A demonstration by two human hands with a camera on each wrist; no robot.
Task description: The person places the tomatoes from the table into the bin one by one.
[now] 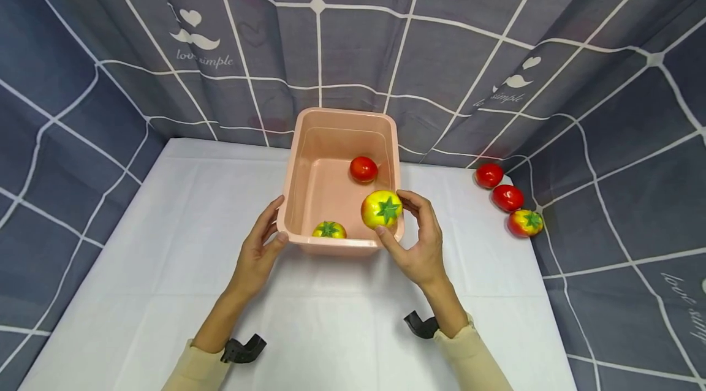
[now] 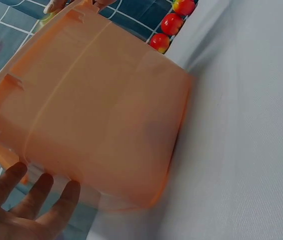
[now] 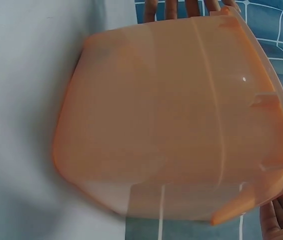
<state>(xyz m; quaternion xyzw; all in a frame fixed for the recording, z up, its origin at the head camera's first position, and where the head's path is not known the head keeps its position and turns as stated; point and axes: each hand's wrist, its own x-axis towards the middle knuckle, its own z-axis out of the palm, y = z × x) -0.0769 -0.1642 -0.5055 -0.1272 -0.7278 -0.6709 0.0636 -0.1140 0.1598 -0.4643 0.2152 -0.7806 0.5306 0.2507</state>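
A yellow tomato (image 1: 377,207) with a green star-shaped top is pinched between the thumb and fingers of my right hand (image 1: 421,238), over the front right corner of a pink plastic bin (image 1: 342,245). My left hand (image 1: 256,256) touches the bin's front left corner, thumb at the rim. In the left wrist view, this hand's fingers (image 2: 41,192) lie fairly straight and spread along the bin's side. Inside the bin are a red tomato (image 1: 363,169) towards the right and a yellow-red tomato (image 1: 330,230) by the front wall, its lower part hidden.
At the table's back right edge sit two red tomatoes (image 1: 507,197) and a red-yellow tomato (image 1: 525,223) with a green top, in a row. The white-covered table (image 1: 220,195) is bordered by grey checked curtains (image 1: 353,48) at the back and sides.
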